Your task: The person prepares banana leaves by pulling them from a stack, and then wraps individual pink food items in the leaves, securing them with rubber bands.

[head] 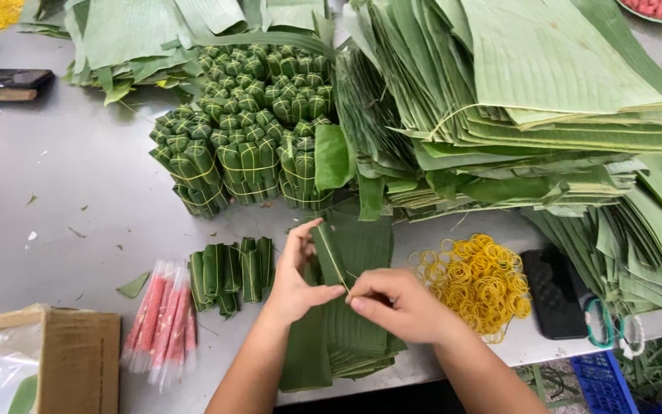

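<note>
Both hands meet over the leaf stack [362, 245] on the table [78, 176]. The left hand [296, 280] pinches a leaf roll [329, 257], tilted up and away. The right hand [396, 307] pinches its near end.

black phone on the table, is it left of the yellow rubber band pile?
No, the flat black phone lies just right of the pile of yellow rubber bands, near the grey table's front edge.
</note>
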